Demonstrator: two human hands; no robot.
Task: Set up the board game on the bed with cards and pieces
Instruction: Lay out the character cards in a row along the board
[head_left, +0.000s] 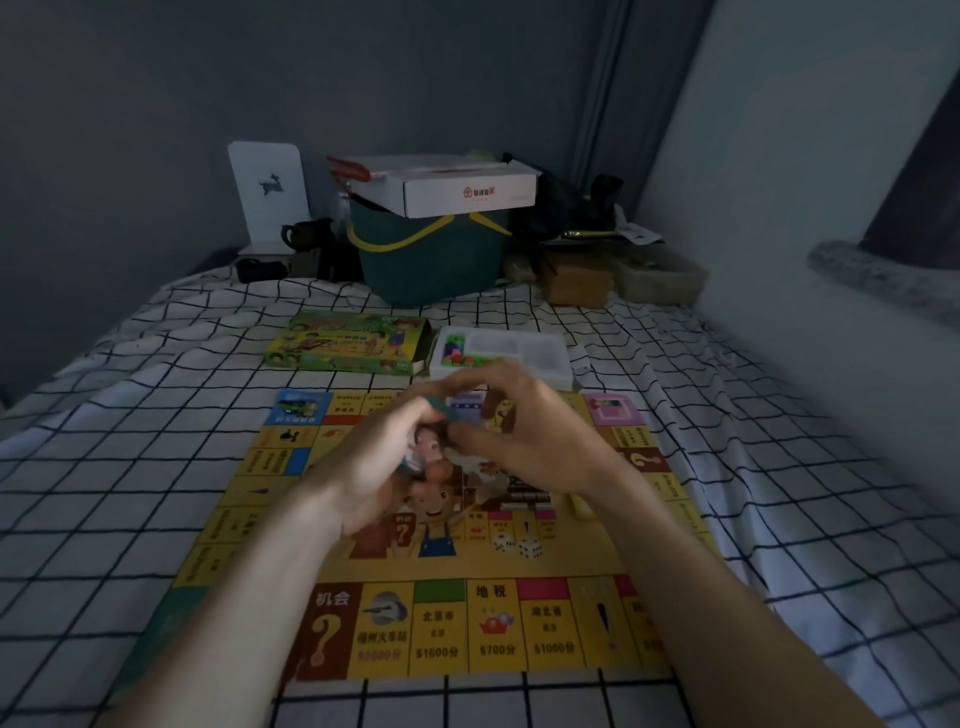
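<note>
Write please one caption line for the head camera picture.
Both hands, left hand and right hand, handle a small piece over the game board on the bed.

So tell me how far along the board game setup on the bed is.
Done: the board lies flat on the bed, with two dice on it. In hand: the left hand and right hand hold something small between them, blurred. Left: coloured pieces sit in the white tray beside the game box.
</note>
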